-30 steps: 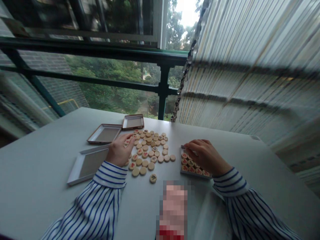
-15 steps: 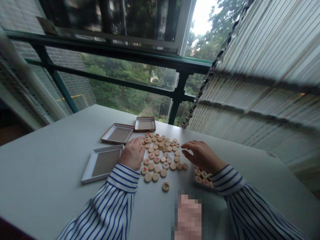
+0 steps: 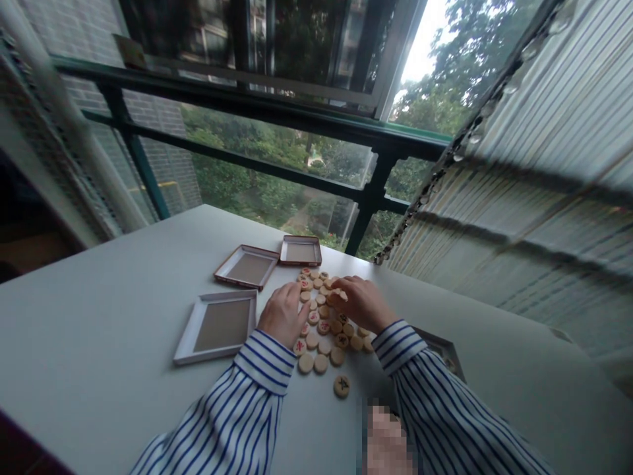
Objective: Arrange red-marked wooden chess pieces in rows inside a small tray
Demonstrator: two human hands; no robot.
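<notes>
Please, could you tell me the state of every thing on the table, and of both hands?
left hand, fingers curled, resting on the pieces.
right hand, fingers curled over the pieces; any grip is hidden.
wooden pieces, loose pile, lying flat.
single piece, apart from the pile, face up.
white tray, empty.
brown-rimmed tray, empty.
small brown tray, empty.
tray by the right sleeve, mostly hidden; contents unclear.

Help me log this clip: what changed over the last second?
The right hand left the tray at the right and moved left onto the pile of wooden discs, fingertips on its far pieces; whether it grips one is unclear. The left hand stayed at the pile's left edge; the three empty trays did not move.
</notes>
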